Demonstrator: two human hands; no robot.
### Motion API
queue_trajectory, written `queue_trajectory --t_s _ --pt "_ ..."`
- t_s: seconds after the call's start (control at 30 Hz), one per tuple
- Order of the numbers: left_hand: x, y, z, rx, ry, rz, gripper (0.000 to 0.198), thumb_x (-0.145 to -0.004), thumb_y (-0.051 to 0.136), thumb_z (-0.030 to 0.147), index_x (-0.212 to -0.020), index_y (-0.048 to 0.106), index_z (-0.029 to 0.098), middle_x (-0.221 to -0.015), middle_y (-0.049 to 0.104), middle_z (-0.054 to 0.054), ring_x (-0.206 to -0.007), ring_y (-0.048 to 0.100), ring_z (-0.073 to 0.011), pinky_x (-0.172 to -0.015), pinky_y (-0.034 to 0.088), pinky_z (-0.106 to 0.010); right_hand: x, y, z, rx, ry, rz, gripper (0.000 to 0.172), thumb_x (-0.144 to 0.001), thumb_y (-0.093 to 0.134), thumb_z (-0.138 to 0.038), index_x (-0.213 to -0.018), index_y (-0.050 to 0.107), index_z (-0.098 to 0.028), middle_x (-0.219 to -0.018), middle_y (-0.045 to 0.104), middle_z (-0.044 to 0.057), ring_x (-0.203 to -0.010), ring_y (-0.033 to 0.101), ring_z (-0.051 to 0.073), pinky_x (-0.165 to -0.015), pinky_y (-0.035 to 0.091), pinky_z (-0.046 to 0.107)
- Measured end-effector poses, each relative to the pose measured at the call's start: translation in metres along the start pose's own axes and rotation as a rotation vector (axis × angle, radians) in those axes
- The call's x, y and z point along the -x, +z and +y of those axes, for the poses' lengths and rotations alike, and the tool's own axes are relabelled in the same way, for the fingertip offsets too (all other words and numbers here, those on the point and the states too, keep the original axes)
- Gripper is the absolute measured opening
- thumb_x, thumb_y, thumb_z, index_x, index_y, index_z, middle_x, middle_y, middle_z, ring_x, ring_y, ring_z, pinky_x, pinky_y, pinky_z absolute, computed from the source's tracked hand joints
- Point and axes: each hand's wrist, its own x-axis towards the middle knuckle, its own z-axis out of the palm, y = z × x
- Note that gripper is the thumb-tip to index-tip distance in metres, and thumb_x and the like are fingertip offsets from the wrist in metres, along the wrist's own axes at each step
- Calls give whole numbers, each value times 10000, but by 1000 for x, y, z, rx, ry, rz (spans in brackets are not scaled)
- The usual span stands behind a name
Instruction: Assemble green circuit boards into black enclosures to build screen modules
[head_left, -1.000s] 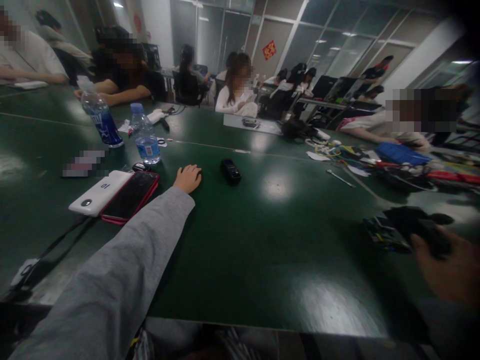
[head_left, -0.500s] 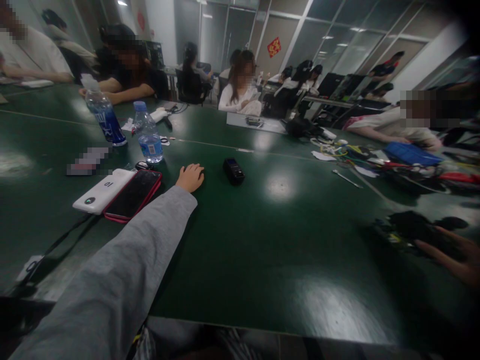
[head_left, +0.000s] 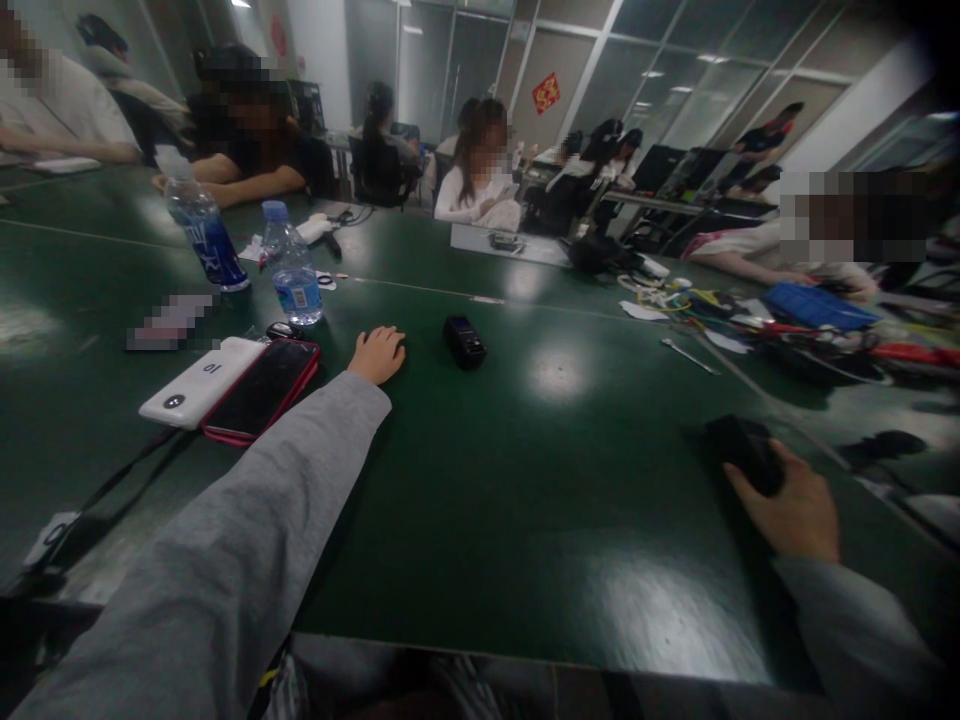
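Note:
My left hand (head_left: 377,354) lies palm down on the green table (head_left: 480,480), its fingers spread and nothing in them. Just right of it is a small black device (head_left: 464,341) with a little screen, apart from the fingertips. On the right side, my right hand (head_left: 799,502) grips a black boxy object (head_left: 746,453); motion blur and shade hide what kind it is. It appears held just over the tabletop. Left of my left wrist lie a phone in a red case (head_left: 262,390) and a white power bank (head_left: 199,383), side by side.
A clear water bottle (head_left: 292,270) and a bottle with a blue label (head_left: 206,235) stand at the left. Tangled cables and a blue pouch (head_left: 821,305) lie at the right, near a thin metal tool (head_left: 690,356). Several people sit around the table and beyond.
My right hand has moved left over the table with the black boxy object in it. A dark item it was near stays behind at the right. My left hand rests as before.

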Motion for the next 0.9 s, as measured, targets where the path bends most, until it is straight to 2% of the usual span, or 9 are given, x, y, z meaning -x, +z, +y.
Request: queue_trajectory --t_s 0.07,0.13,0.27,0.4,0.5,0.57,0.67,0.73,0.9 --pt "0 1 0 -3 1 12 456 -947 335 346 -1345 513 213 -1466 469 -90 -1362 383 -271 -1128 291 -549 6 3 -25 9 85 -46 877 -760 538 -690 -1378 487 -70 -1160 596 278 -1056 575 397 -819 462 536" --pt "0 2 -1 -5 8 27 456 -947 331 347 -1340 517 207 -1461 475 -92 -1357 390 -270 -1126 296 -547 11 3 -60 -35 53 -80 837 -794 523 -641 -1402 449 -70 -1231 564 262 -1121 544 385 -907 443 527" --pt "-1 3 -2 -5 8 23 454 -950 332 357 -1340 516 217 -1466 471 -85 -1362 388 -265 -1126 299 -539 28 -4 -151 -248 -193 -133 711 -868 502 -548 -1416 422 -102 -1272 542 210 -1156 518 319 -999 418 460" --pt "-2 4 -4 4 3 8 452 -952 331 359 -1343 513 221 -1475 461 -87 -1371 380 -267 -1127 293 -550 49 -22 -244 -503 -482 -359 608 -916 504 -462 -1455 351 -227 -1264 532 133 -1112 537 270 -949 455 458" --pt "-3 5 -5 10 3 -1 453 -954 331 362 -1345 510 220 -1476 459 -90 -1374 379 -273 -1125 288 -566 56 -31 -303 -545 -626 -488 594 -931 498 -414 -1473 306 -264 -1264 519 114 -1106 530 257 -910 474 435" --pt "-4 6 -6 8 0 6 450 -955 332 361 -1343 511 218 -1475 461 -92 -1375 378 -275 -1124 290 -566 53 -27 -336 -522 -688 -507 597 -931 501 -411 -1474 305 -260 -1224 526 112 -1059 536 251 -882 480 423" --pt "-4 6 -5 2 -2 11 441 -956 341 359 -1336 516 220 -1473 466 -90 -1371 387 -268 -1124 298 -548 40 -7 -373 -481 -760 -456 595 -933 495 -415 -1473 311 -249 -1199 522 114 -1049 522 253 -876 471 418" --pt "-2 4 -4 -2 -1 11 433 -956 347 357 -1332 518 227 -1474 467 -84 -1368 393 -260 -1126 299 -535 32 7 -388 -468 -761 -415 590 -935 488 -407 -1472 311 -241 -1199 516 117 -1060 510 256 -874 465 414" --pt "1 -3 3 -14 -14 11 425 -956 356 347 -1327 520 222 -1475 467 -84 -1371 391 -250 -1129 299 -519 23 24 -396 -480 -716 -391 594 -934 481 -398 -1472 300 -226 -1212 508 123 -1090 488 260 -878 460 407"
